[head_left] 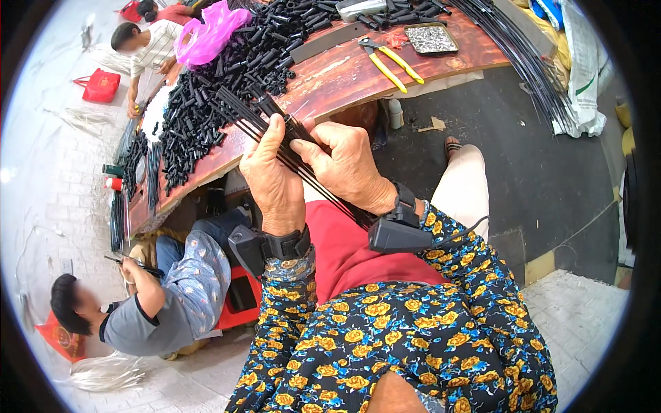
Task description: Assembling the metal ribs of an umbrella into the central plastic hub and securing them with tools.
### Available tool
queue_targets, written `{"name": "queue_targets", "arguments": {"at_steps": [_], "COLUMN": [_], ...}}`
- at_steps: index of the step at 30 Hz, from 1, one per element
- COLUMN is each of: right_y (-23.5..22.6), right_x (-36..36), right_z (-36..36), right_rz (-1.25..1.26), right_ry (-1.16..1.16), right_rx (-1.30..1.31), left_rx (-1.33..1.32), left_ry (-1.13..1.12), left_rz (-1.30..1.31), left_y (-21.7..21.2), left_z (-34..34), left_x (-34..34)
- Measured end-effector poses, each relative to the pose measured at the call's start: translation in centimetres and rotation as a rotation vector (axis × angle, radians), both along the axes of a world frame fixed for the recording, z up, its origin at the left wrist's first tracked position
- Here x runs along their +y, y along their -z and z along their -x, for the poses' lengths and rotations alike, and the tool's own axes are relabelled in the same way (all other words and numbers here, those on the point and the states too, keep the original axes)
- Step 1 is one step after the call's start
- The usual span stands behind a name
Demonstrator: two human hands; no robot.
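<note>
Open room to the right of both hands, above the dark floor [523,158]. Blocked far-left by the heap of black plastic parts [227,76] on the wooden table [344,72]; yellow-handled pliers [389,63] and a metal tray [430,38] crowding the far edge.

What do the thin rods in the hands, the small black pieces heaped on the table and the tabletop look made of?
Rods: thin, dark, straight, faint sheen; probably metal wire, possibly coated.
Black pieces: matte, uniform moulded tubes; likely plastic.
Tabletop: glossy red-brown grain pattern with worn pale patches; looks like lacquered wood or laminate.
</note>
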State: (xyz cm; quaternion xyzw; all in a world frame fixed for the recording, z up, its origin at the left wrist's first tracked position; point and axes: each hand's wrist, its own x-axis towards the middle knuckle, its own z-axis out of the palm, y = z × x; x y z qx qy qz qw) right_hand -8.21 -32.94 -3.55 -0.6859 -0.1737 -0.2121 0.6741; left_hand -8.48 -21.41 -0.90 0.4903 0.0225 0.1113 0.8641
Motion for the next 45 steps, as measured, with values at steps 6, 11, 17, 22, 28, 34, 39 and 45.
{"name": "queue_targets", "arguments": {"at_steps": [6, 11, 17, 22, 28, 34, 39, 45], "right_y": [0.5, 0.7, 1.0, 0.7, 0.5, 0.8, 1.0, 0.6], "right_x": [-0.1, -0.2, -0.8, -1.8, -1.7, -2.2, -2.3, -2.5], "right_z": [-0.3, -0.5, -0.7, -0.8, -0.3, -1.6, -1.8, -1.5], "right_rz": [0.067, 0.136, 0.077, -0.028, -0.014, -0.106, -0.087, -0.211], "right_ry": [0.044, 0.125, -0.024, -0.279, -0.154, -0.330, -0.353, -0.425], "right_rx": [-0.109, -0.248, -0.110, 0.157, 0.124, 0.202, 0.244, 0.319], "left_rx": [0.000, 0.018, 0.010, 0.040, 0.066, 0.070, 0.071, 0.066], "left_ry": [0.008, 0.011, 0.042, 0.097, 0.070, 0.125, 0.073, 0.061], "left_rz": [0.093, 0.112, 0.094, 0.091, 0.136, 0.129, 0.114, 0.085], "left_y": [-0.5, -0.2, -0.2, -0.8, -0.7, 0.4, 0.7, 0.2], "left_z": [0.1, 0.0, 0.1, 0.4, 0.1, -0.4, -0.6, -0.2], "left_x": [-0.7, -0.7, -0.4, -0.6, -1.1, -0.1, -0.1, -0.6]}}
